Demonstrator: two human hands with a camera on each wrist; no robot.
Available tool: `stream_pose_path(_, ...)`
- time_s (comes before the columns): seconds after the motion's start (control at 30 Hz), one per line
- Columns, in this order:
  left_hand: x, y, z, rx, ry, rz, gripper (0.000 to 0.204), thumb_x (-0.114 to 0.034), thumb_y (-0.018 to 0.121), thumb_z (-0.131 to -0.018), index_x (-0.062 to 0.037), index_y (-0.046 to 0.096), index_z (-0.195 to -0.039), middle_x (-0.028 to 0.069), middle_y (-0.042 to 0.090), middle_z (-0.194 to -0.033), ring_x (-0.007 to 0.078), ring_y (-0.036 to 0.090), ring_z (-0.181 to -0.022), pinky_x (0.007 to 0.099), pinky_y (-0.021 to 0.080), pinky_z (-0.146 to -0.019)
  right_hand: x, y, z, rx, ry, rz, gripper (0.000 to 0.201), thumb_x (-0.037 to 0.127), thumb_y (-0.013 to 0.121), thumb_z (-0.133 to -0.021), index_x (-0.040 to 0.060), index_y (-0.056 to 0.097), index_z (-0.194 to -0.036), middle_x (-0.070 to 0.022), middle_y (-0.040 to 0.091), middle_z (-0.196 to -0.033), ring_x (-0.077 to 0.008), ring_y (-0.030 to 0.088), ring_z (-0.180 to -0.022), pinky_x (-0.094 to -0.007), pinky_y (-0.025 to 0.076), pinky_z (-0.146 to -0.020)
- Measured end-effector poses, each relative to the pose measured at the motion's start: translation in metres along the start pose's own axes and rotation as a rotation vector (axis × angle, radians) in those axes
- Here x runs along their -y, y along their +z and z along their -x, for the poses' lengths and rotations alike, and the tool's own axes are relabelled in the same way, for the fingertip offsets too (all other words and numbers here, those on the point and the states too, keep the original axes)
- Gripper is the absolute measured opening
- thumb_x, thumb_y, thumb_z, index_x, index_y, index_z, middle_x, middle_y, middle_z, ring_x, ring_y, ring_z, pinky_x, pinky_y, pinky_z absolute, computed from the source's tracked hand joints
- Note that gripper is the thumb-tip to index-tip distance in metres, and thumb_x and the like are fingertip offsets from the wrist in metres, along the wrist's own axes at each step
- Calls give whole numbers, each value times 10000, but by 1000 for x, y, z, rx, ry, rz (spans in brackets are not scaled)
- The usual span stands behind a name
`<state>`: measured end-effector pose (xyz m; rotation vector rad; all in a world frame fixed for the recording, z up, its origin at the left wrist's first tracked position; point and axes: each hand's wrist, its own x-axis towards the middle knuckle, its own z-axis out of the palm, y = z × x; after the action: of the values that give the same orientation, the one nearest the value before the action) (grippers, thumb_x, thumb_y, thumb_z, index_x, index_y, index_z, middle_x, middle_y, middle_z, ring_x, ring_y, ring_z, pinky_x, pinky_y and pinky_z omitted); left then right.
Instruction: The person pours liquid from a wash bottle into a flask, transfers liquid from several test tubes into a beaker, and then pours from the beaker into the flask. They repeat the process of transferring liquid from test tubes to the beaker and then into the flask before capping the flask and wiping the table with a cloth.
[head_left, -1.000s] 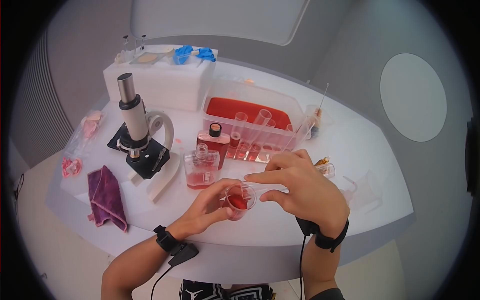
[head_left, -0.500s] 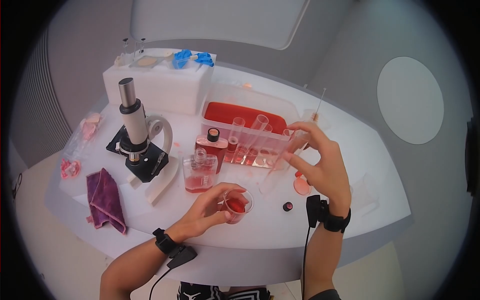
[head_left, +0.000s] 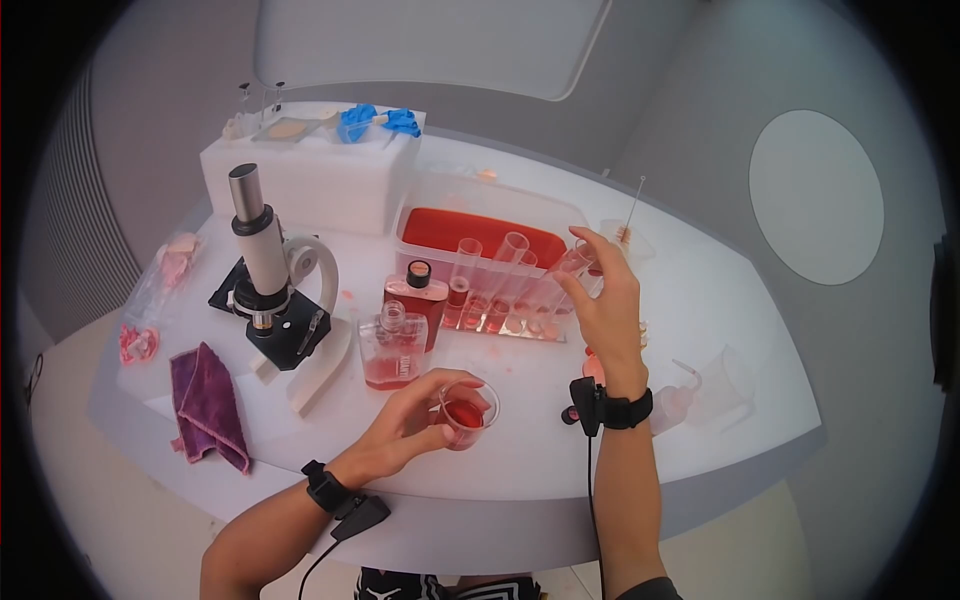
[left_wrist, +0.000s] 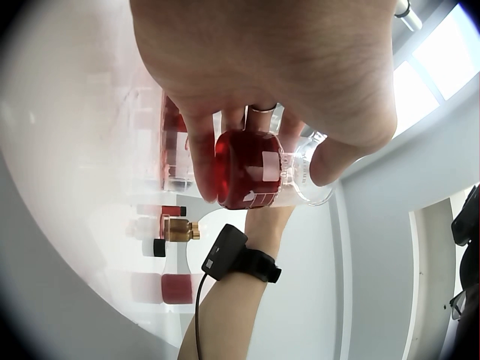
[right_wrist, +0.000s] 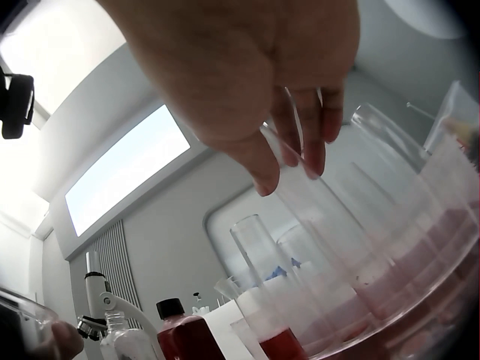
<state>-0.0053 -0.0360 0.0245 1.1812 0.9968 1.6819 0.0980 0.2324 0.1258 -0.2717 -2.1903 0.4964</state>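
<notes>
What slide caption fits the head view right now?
Left hand holding a small beaker of red liquid, right hand pinching a clear tube beside other tubes, microscope at left.

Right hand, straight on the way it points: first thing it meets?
Past the test tube held in the right hand, probably the clear plastic tub with the red contents. Relative height is unclear; it might pass over the rim.
</notes>
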Motion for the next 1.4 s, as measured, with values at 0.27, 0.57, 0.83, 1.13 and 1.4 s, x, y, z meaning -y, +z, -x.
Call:
stream_pose_path(0.27, 1, 0, -1, 9, 3, 11, 574, -191, 716, -1001, -70, 484, -1512, 112, 616, -1329, 204, 595, -1221, 365, 550, -999, -15, 23, 4, -43, -36, -4, 554, 9, 682, -937, 25, 526, -1468, -210, 660, -1314, -390, 613, -1240, -460, 457, -1088)
stream_pose_path(0.57, 9, 0, 0, 52, -1, 57, 581, -229, 711, -1018, -67, 478, -1525, 103, 611, -1330, 193, 584, -1245, 390, 505, -1072, -15, 29, 9, 71, -76, 266, 613, 84, 697, -885, 55, 537, -1477, -209, 562, -1409, -367, 490, -1359, -506, 280, -1188)
stream_pose_path(0.83, 14, -4, -2, 73, 35, -21, 583, -184, 711, -1011, -62, 468, -1526, 107, 622, -1333, 193, 578, -1280, 363, 511, -1048, -12, 39, -25, 336, -151, 593, 509, 224, 787, -825, 101, 689, -1309, -214, 427, -1583, -424, 305, -1526, -648, 207, -1200)
stream_pose_path(1.13, 19, -5, -2, 73, 105, -60, 491, -190, 659, -1021, -120, 529, -1489, 86, 639, -1254, 162, 612, -1134, 359, 507, -1042, -17, 24, -58, 476, -40, 496, 387, 269, 826, -829, 95, 710, -1154, -199, 466, -1577, -417, 342, -1521, -657, 234, -1188)
stream_pose_path(1.4, 23, -10, -4, 57, 140, -26, 559, -205, 686, -1021, -77, 489, -1528, 83, 623, -1276, 170, 586, -1173, 346, 507, -993, 23, -34, -66, -8, 119, -215, 294, 213, 722, -991, 38, 637, -1212, -167, 674, -1353, -274, 633, -1273, -436, 461, -1090)
